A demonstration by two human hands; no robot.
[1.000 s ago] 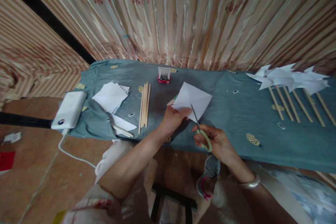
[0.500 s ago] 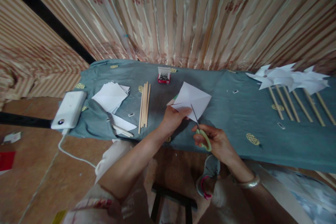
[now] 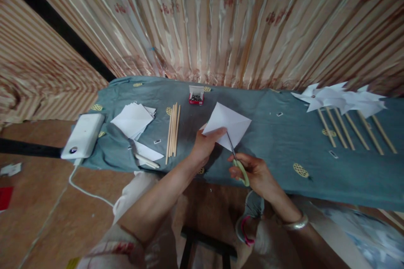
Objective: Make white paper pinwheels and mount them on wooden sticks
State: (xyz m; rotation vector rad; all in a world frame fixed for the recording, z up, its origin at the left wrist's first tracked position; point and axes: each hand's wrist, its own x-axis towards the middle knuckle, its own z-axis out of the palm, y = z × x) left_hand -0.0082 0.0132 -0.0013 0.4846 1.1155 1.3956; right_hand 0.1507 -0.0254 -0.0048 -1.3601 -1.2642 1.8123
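My left hand (image 3: 206, 143) pinches a square sheet of white paper (image 3: 229, 119) by its left side, thumb on top. Faint crease lines run across the sheet. In my right hand (image 3: 252, 170) is a pair of scissors (image 3: 241, 171) with light green handles, fingers closed round the loops. The blades lie at the paper's near edge and point toward its middle, close to my left thumb. Whether the blades are parted is hard to make out.
Left on the blue-green cloth (image 3: 271, 143) are a paper stack (image 3: 134, 118), wooden sticks (image 3: 173, 130), a white pen (image 3: 147, 161) and a white power bank (image 3: 83, 134). A red box of small metal pieces (image 3: 196, 97) stands behind. Paper pinwheels (image 3: 342, 97) on sticks lie right.
The sheet has turned slightly and shifted a little left in my left hand. The scissors have moved slightly left with it. The whole view has tilted a little.
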